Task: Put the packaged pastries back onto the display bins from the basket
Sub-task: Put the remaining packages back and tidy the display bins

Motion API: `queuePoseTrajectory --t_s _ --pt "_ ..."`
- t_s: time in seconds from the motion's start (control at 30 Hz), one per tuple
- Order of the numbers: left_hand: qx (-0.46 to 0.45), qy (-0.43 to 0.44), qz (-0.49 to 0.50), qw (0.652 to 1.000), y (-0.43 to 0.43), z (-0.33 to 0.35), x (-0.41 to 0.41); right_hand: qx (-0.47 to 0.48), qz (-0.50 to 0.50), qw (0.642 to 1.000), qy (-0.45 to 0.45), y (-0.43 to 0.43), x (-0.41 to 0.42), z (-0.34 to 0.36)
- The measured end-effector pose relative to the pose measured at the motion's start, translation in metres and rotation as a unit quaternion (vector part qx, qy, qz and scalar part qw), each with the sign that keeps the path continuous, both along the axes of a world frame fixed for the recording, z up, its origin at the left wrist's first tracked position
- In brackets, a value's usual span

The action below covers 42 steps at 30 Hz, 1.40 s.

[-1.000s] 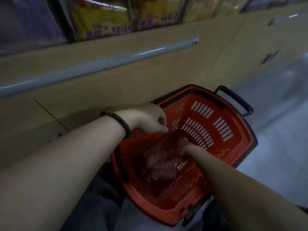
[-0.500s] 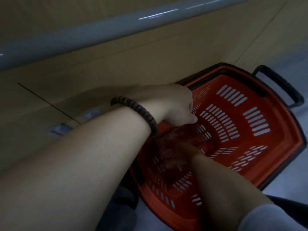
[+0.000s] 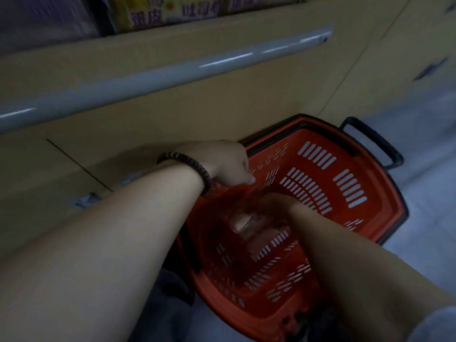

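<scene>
Inside the red slotted plastic basket point(image 3: 345, 169), your right hand point(image 3: 276, 202) is touching a clear-wrapped pastry package point(image 3: 256, 228).
Its fingers: cannot tell; your left hand point(image 3: 229, 164) is hovering, fingers curled.

Basket point(image 3: 380, 201): red slotted plastic, black handle, on the floor against a tan cabinet | Packaged pastry point(image 3: 256, 228): pale, clear-wrapped, blurred, lying at basket bottom | Display bin point(image 3: 246, 33): above, holding yellow purple-printed packs.

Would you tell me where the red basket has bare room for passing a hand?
Free: the far-right inside of the red slotted plastic basket, between right grip and black handle. Crowded: near-left corner, where left grip and clear-wrapped pastry pack sit.
</scene>
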<state>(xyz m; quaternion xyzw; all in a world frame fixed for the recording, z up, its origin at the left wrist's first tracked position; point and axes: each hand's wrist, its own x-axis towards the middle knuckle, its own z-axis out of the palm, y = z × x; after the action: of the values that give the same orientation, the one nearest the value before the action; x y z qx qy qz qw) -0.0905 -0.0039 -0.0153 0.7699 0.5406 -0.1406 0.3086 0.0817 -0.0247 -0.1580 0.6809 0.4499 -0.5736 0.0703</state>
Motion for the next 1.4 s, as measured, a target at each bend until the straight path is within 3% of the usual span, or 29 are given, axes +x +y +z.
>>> queuePoseTrajectory --t_s 0.1,0.17,0.27,0.4,0.57,0.67,0.77,0.87,1.0,1.03,1.1,1.2,1.3,1.4 --pt "-0.026 -0.017 0.049 0.998 -0.003 -0.003 -0.008 -0.004 0.049 0.998 -0.043 0.010 0.020 0.029" --pt "-0.100 -0.054 0.121 0.986 -0.005 -0.004 -0.014 0.001 0.064 0.997 -0.039 0.016 0.035 0.057" --pt "-0.240 -0.153 0.247 0.926 -0.015 0.001 -0.019 0.073 0.060 0.995 -0.018 0.005 0.049 0.109" --pt "-0.285 -0.270 0.292 0.872 -0.024 0.004 -0.016 0.227 -0.014 0.974 0.020 -0.019 0.067 0.161" --pt "-0.194 -0.388 0.237 0.869 -0.030 0.014 0.012 0.348 -0.077 0.931 0.084 -0.051 0.076 0.182" --pt "-0.145 -0.410 0.232 0.870 -0.033 0.022 0.018 0.341 -0.075 0.929 0.121 -0.060 0.086 0.192" --pt "-0.074 -0.454 0.270 0.846 -0.032 0.034 0.013 0.379 -0.055 0.921 0.074 -0.056 0.102 0.198" --pt "-0.045 -0.505 0.296 0.809 -0.033 0.037 0.011 0.427 -0.153 0.891 0.018 -0.050 0.114 0.195" --pt "0.100 -0.474 0.300 0.822 -0.036 0.039 0.018 0.478 -0.282 0.823 0.118 -0.054 0.125 0.204" --pt "0.114 -0.489 0.303 0.810 -0.038 0.041 0.023 0.501 -0.293 0.802 0.141 -0.057 0.125 0.208" --pt "0.095 -0.536 0.324 0.774 -0.039 0.045 0.032 0.548 -0.308 0.756 0.184 -0.061 0.122 0.212" --pt "0.027 -0.545 0.375 0.749 -0.036 0.042 0.041 0.605 -0.324 0.691 0.228 -0.060 0.114 0.214" --pt "0.002 -0.600 0.380 0.705 -0.039 0.047 0.050 0.651 -0.277 0.688 0.160 -0.059 0.109 0.209" --pt "-0.045 -0.666 0.302 0.681 -0.043 0.056 0.058 0.663 -0.184 0.716 0.122 -0.069 0.100 0.212"
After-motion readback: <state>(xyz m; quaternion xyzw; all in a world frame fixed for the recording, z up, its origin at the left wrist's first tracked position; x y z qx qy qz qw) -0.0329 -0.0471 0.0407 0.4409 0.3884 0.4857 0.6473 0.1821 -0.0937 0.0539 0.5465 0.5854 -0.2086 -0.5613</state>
